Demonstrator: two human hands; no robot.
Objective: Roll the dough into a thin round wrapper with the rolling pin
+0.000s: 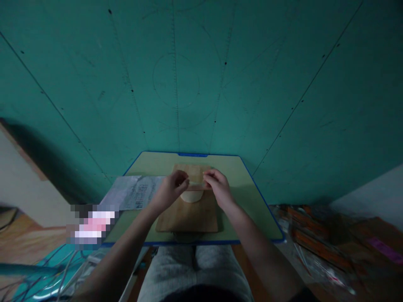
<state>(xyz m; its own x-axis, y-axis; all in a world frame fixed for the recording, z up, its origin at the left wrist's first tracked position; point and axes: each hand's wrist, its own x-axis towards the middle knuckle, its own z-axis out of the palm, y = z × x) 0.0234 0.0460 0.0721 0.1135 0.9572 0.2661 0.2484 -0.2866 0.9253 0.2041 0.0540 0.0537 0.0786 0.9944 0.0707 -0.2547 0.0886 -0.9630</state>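
The wooden board (189, 220) sits below your grip, a pale round disc (192, 197) on it just under your fingers; work squarely over that. Your left hand (176, 182) and right hand (218, 182) pinch, as far as this dim view shows, a thin strip (196, 188) between them, so pull evenly; farther left of your grip, mind the paper sheet (130, 192)
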